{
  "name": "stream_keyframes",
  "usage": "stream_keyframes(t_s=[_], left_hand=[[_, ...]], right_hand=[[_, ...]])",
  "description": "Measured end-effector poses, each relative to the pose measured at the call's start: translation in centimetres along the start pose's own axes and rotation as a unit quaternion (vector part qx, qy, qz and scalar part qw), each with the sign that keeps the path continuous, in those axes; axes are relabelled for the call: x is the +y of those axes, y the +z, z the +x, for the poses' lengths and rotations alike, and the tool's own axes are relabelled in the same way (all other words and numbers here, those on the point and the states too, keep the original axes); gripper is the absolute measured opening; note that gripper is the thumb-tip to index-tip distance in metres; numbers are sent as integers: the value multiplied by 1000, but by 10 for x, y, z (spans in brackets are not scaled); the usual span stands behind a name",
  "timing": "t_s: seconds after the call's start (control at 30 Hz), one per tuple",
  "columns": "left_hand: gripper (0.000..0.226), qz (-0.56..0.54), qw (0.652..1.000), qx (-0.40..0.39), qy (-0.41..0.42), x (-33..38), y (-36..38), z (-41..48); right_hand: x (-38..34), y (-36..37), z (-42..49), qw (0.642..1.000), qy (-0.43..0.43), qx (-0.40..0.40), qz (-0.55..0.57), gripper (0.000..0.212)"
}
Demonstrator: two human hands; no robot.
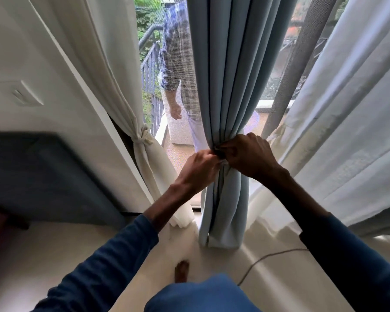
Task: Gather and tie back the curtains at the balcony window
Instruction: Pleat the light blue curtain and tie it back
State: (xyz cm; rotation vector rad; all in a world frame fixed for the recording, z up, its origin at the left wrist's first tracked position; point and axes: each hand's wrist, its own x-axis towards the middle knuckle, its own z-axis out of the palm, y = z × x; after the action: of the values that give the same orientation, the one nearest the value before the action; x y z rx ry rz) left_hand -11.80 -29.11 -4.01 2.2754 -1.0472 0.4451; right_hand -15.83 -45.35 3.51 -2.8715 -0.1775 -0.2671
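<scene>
A pale blue curtain (230,86) hangs in the middle of the balcony window, gathered into a narrow bundle at waist height. My left hand (199,167) and my right hand (248,157) meet at the gathered spot, fingers curled and pinching a thin tie (220,154) wrapped round the bundle. The tie itself is mostly hidden under my fingers. To the left a cream curtain (122,86) hangs tied back with a knotted cream band (144,138). On the right a white sheer curtain (347,122) hangs loose.
A person in a checked shirt (176,64) stands outside on the balcony behind a mesh screen, beside a railing (151,70). A dark headboard (43,174) stands at the left. A thin cable (263,260) lies on the pale floor near my bare foot (181,271).
</scene>
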Motion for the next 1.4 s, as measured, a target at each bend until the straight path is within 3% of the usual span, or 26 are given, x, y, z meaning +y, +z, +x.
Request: stream_keyframes(t_s=[0.2,0.33,0.53,0.63,0.7,0.8,0.9,1.0,1.2,1.4], left_hand=[[14,55,995,87,16,6,-5,-7],[7,107,987,122,17,14,-4,-8],[6,73,994,61,-50,28,10,-5],[18,17,997,28,-74,26,21,-6],[17,12,996,17,-90,23,23,-2],[18,-3,995,-18,-99,13,20,7],[19,-19,995,-51,-88,-2,9,16],[19,53,995,-55,-69,-7,-2,28],[21,102,990,82,-57,0,-14,33],[31,76,991,65,-84,-7,-8,32]], right_hand=[[15,-1,4,996,8,-77,-32,27],[18,-7,1,992,-7,-115,-51,38],[11,-13,-5,981,0,-175,-79,59],[18,-14,-7,981,25,-186,-52,55],[23,-8,-11,986,25,-157,-52,53],[36,6,-20,999,-9,-27,-45,50],[47,18,-27,997,-31,67,17,64],[51,36,-29,992,-14,94,82,69],[49,64,-21,959,-11,132,250,72],[48,66,-8,950,-13,145,276,66]])
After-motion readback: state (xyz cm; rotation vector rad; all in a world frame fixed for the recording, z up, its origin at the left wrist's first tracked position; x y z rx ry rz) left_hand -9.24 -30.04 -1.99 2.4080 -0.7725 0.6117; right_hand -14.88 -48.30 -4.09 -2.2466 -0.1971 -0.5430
